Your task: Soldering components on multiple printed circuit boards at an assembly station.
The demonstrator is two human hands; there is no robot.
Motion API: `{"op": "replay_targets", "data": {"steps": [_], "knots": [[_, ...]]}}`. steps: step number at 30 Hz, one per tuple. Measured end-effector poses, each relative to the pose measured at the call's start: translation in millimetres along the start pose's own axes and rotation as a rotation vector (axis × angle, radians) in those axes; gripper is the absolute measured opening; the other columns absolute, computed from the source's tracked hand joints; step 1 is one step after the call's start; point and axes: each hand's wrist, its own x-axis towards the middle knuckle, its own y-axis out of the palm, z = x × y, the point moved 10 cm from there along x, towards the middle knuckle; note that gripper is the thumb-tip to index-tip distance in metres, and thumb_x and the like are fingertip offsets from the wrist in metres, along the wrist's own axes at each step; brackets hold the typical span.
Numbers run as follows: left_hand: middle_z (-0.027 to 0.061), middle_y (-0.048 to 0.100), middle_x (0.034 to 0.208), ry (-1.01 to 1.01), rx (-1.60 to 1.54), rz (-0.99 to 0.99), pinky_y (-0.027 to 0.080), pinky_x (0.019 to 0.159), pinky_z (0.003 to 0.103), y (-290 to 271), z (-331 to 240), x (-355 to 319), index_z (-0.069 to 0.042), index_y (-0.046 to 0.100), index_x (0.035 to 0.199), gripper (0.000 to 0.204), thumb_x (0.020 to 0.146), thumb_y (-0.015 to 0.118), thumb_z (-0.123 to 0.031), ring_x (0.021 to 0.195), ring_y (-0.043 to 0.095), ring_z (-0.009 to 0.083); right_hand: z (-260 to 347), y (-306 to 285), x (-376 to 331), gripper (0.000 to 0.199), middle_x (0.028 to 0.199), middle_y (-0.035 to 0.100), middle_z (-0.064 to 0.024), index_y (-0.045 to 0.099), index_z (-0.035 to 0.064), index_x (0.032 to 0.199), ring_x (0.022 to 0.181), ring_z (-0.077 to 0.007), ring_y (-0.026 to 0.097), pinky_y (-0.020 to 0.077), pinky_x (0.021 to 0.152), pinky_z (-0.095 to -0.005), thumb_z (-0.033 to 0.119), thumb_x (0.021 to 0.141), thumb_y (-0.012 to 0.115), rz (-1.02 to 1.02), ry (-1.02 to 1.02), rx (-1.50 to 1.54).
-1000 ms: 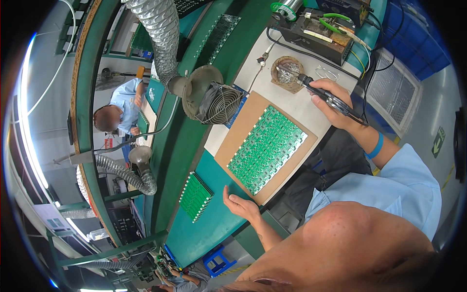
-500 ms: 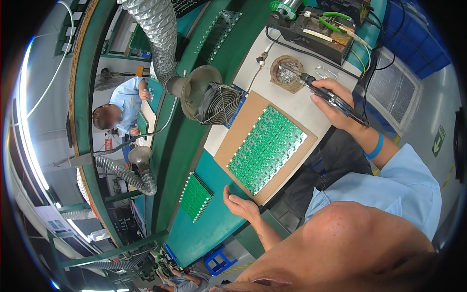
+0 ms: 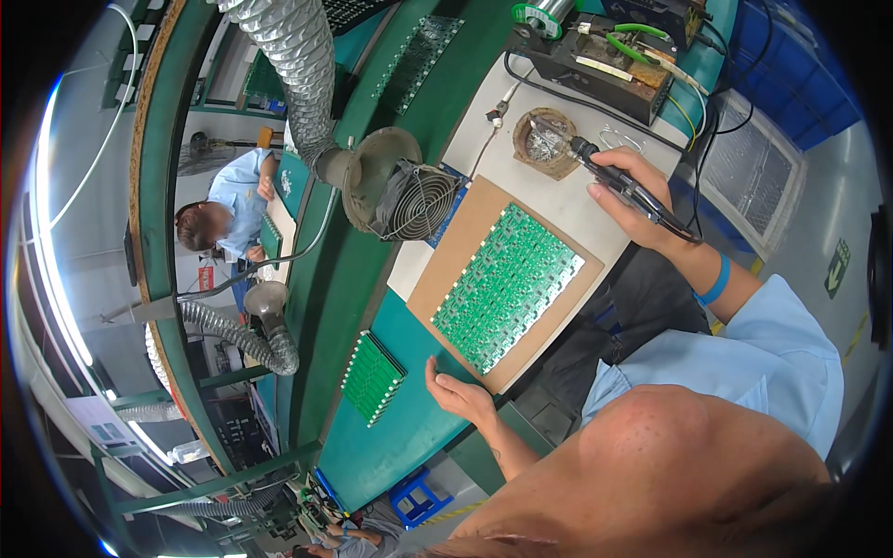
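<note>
My right hand (image 3: 657, 177) grips a black-handled soldering iron (image 3: 635, 195). Its tip reaches into a brown, roughly six-sided pot (image 3: 558, 169) with silvery solder scraps inside. My left hand (image 3: 462, 397) is empty, fingers apart, beside the near left corner of a brown board (image 3: 433, 284). On that board lies a green circuit board panel (image 3: 507, 288) crowded with small parts and pale tabs along its edges. Left of my left hand sits a stack of green circuit boards (image 3: 374, 377) on the teal mat (image 3: 409, 437).
A fume extraction hood with a fan (image 3: 419, 200) hangs by a silver duct (image 3: 298, 65) beyond the panel. A black soldering unit (image 3: 619, 70) with a solder spool (image 3: 549, 14) stands at the far right. A co-worker (image 3: 237, 200) sits across the bench.
My right hand and the soldering iron have shifted slightly left, the tip still at the pot. My left hand has barely moved. The co-worker's arm has moved a little.
</note>
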Motion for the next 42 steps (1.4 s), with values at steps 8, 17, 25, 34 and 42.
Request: {"op": "replay_targets", "data": {"steps": [8, 17, 25, 34, 42], "knots": [[0.0182, 0.065, 0.128, -0.016, 0.016, -0.01, 0.044, 0.103, 0.041, 1.0, 4.1, -1.3, 0.002, 0.06, 0.131, 0.045, 0.111, 0.033, -0.028, 0.115, 0.061, 0.0324, 2.0, 0.5, 1.7, 0.033, 0.105, 0.069, -0.0115, 0.065, 0.0012, 0.115, 0.086, -0.0232, 0.064, 0.0503, 0.08, -0.032, -0.002, 0.083, 0.072, 0.026, -0.014, 0.013], [0.0173, 0.066, 0.127, -0.018, 0.043, -0.044, 0.044, 0.103, 0.042, 0.9, 7.2, -2.9, 0.001, 0.06, 0.131, 0.049, 0.111, 0.031, -0.032, 0.115, 0.062, 0.032, 6.1, 1.2, 3.9, 0.033, 0.102, 0.069, -0.0111, 0.065, 0.0019, 0.115, 0.084, -0.023, 0.063, 0.05, 0.079, -0.0322, -0.001, 0.083, 0.073, 0.04, -0.046, 0.054], [0.0179, 0.066, 0.127, -0.011, 0.021, -0.063, 0.044, 0.103, 0.042, -1.0, 6.6, -0.6, 0.002, 0.06, 0.131, 0.05, 0.111, 0.03, -0.033, 0.115, 0.062, 0.0328, 5.9, 3.1, 2.5, 0.033, 0.102, 0.069, -0.0109, 0.065, 0.0021, 0.116, 0.084, -0.0229, 0.063, 0.0498, 0.079, -0.0319, 0.0, 0.084, 0.073, 0.049, -0.054, 0.038], [0.0185, 0.065, 0.127, 0.006, 0.014, -0.04, 0.044, 0.103, 0.042, -0.6, 2.7, -1.3, 0.002, 0.06, 0.131, 0.051, 0.112, 0.029, -0.034, 0.115, 0.062, 0.0336, 8.1, 4.0, 3.0, 0.032, 0.103, 0.069, -0.0109, 0.065, 0.0018, 0.115, 0.084, -0.0224, 0.063, 0.0494, 0.078, -0.0315, 0.0, 0.084, 0.073, 0.042, -0.068, 0.001], [0.0188, 0.065, 0.126, 0.022, 0.003, -0.012, 0.044, 0.102, 0.042, 0.3, 1.6, -2.1, 0.002, 0.06, 0.131, 0.051, 0.112, 0.028, -0.033, 0.113, 0.061, 0.0337, 9.1, 5.2, 1.0, 0.031, 0.104, 0.069, -0.0107, 0.065, 0.0015, 0.115, 0.083, -0.022, 0.062, 0.0491, 0.078, -0.0313, 0.0, 0.085, 0.073, 0.03, -0.078, -0.05]]}}
